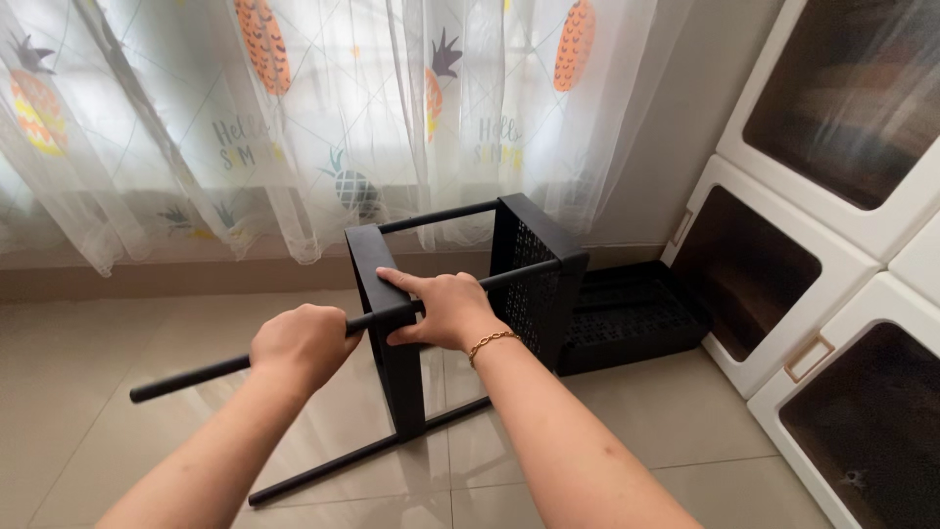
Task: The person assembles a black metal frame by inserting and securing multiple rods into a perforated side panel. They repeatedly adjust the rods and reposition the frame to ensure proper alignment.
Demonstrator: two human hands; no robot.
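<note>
Glossy beige floor tiles (88,392) are carrying everything, no bench in sight. Nearest the camera, the left hand (299,345) is wrapping shut around a long black rod (186,377), fist closed tight on it. Just beyond, the right hand (443,306) (a thin gold bracelet (493,340) at the wrist) is pressing flat, fingers together, on the black shelf frame (392,362) where the rod is meeting its upright panel. That frame is standing on the tiles in front of the person, its perforated side panel (529,284) further back. A loose black perforated tray (632,313) is lying on the floor behind it, near white storage cabinets (832,294) with dark doors. Farthest off, sheer pineapple-print curtains (245,127) are hanging. The half-built frame looks likely to tip or twist, since only the flat palm is steadying it.
</note>
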